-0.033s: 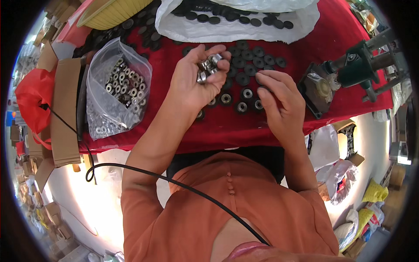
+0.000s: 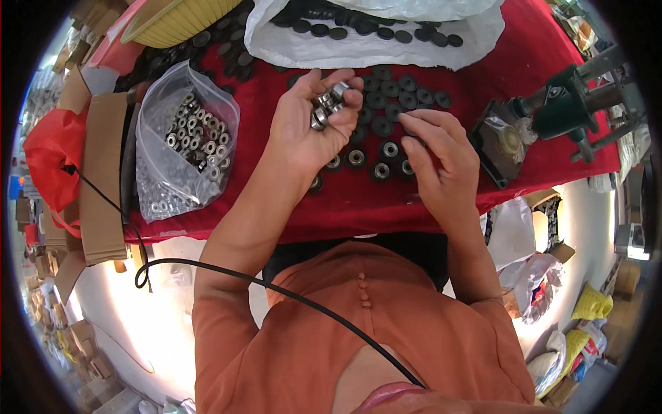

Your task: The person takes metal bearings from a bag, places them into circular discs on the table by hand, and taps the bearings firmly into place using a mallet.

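Several metal bearings (image 2: 335,108) rest in the cupped left hand (image 2: 302,124)

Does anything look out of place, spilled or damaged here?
A black cable hangs loosely in front of the left arm and orange shirt, where it might snag. Otherwise nothing stands out; the metal bearings in the left hand show no obvious damage.

Brgs (image 2: 356,158) before discs (image 2: 382,125), prob. on cloth (image 2: 496,86).

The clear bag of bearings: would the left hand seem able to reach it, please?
Probably yes: nothing seems to stand between the left hand and the bag, though that hand holds bearings.
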`<action>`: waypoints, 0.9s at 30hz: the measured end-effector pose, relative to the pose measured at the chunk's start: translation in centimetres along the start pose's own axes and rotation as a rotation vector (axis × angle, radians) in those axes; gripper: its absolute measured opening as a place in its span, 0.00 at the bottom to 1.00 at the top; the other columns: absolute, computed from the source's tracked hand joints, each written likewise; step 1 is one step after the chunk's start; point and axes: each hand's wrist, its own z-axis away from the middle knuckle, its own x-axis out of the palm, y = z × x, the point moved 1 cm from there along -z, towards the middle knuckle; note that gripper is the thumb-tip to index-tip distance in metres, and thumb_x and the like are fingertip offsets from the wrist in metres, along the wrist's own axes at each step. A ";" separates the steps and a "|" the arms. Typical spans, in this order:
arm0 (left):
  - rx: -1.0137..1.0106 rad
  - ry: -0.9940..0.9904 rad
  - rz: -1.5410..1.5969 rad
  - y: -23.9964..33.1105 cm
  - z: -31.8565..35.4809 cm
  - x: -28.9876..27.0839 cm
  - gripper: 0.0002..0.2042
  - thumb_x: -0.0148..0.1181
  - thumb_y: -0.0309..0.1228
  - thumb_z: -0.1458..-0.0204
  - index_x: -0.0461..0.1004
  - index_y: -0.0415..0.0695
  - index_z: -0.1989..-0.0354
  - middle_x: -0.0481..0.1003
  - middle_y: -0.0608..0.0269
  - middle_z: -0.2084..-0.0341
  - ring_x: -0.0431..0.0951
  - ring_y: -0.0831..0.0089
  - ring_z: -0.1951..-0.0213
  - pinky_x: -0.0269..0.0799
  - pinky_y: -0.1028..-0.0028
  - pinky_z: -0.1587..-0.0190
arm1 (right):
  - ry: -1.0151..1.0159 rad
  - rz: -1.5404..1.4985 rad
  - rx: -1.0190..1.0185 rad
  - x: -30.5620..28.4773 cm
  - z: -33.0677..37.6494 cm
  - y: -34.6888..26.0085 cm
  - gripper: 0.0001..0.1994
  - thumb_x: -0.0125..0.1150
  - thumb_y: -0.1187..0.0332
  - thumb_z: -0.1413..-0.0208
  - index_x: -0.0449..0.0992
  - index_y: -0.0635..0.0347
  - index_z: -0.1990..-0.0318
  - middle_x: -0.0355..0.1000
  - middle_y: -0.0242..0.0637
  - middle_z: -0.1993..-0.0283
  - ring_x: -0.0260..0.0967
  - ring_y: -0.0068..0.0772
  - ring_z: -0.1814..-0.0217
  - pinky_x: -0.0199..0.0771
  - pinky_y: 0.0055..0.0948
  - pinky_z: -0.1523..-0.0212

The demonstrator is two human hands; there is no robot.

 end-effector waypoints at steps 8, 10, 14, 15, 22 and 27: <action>0.075 -0.171 0.268 -0.4 -2.0 -1.6 0.24 0.36 0.43 0.31 0.67 0.30 0.48 0.70 0.39 0.50 0.68 0.46 0.42 0.64 0.52 0.36 | 0.014 0.054 -0.215 4.0 -3.3 -0.7 0.14 0.69 0.73 0.56 0.81 0.55 0.58 0.72 0.31 0.64 0.70 0.34 0.60 0.61 0.34 0.56; 0.023 -0.300 0.215 -0.8 -1.9 -1.8 0.27 0.32 0.45 0.31 0.66 0.29 0.47 0.68 0.38 0.46 0.67 0.46 0.40 0.62 0.52 0.35 | -0.037 0.198 -0.219 4.8 -3.6 -0.6 0.17 0.69 0.74 0.57 0.80 0.56 0.56 0.72 0.33 0.62 0.69 0.36 0.59 0.62 0.34 0.55; 0.124 -0.178 0.105 -0.9 -1.4 -1.0 0.28 0.32 0.45 0.31 0.68 0.29 0.47 0.68 0.38 0.44 0.63 0.46 0.37 0.57 0.52 0.32 | -0.043 0.318 -0.203 5.1 -3.6 0.0 0.17 0.68 0.74 0.57 0.80 0.56 0.56 0.70 0.32 0.64 0.69 0.36 0.60 0.61 0.36 0.55; 0.121 -0.175 0.112 -1.0 -1.3 -1.0 0.28 0.32 0.45 0.31 0.68 0.29 0.47 0.68 0.38 0.44 0.63 0.46 0.37 0.57 0.52 0.32 | -0.070 0.325 -0.196 5.1 -3.5 0.1 0.17 0.68 0.74 0.57 0.80 0.56 0.56 0.70 0.32 0.64 0.69 0.36 0.60 0.61 0.36 0.56; 0.080 -0.193 0.061 -1.3 -1.4 -1.2 0.27 0.35 0.44 0.32 0.70 0.29 0.47 0.67 0.37 0.42 0.62 0.46 0.36 0.56 0.52 0.32 | -0.142 0.333 -0.361 3.6 -3.7 1.6 0.09 0.64 0.71 0.53 0.80 0.58 0.62 0.69 0.31 0.68 0.68 0.34 0.65 0.64 0.34 0.63; -0.012 -0.254 0.128 -1.2 -1.4 -1.9 0.23 0.39 0.38 0.32 0.66 0.27 0.44 0.64 0.31 0.41 0.61 0.41 0.35 0.54 0.50 0.30 | -0.019 0.071 -0.171 0.4 -4.5 2.9 0.06 0.65 0.74 0.52 0.80 0.58 0.64 0.71 0.33 0.70 0.70 0.36 0.67 0.65 0.33 0.65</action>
